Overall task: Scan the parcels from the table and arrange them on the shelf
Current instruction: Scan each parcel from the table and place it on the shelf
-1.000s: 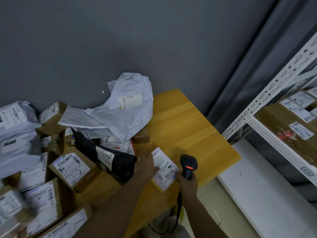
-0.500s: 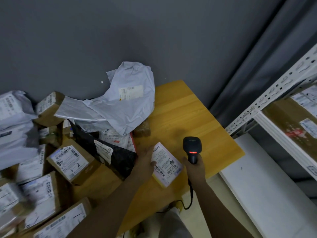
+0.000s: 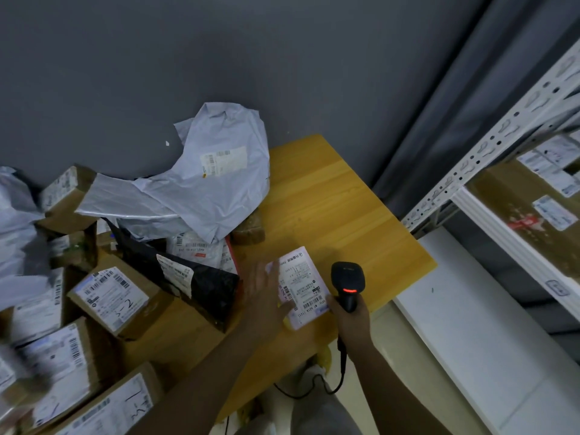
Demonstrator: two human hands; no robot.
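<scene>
Left hand motion-blurred over parcel

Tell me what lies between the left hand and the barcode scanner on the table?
In the head view, the small white-labelled parcel lies between the left hand and the barcode scanner, which the right hand grips.

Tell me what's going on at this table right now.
A person is scanning parcels. The right hand grips a black handheld scanner with its red light on, beside a small white-labelled parcel on the wooden table. The left hand, fingers straight and blurred, lies at the parcel's left edge. More boxes and mailer bags are piled to the left; the shelf stands to the right.
</scene>
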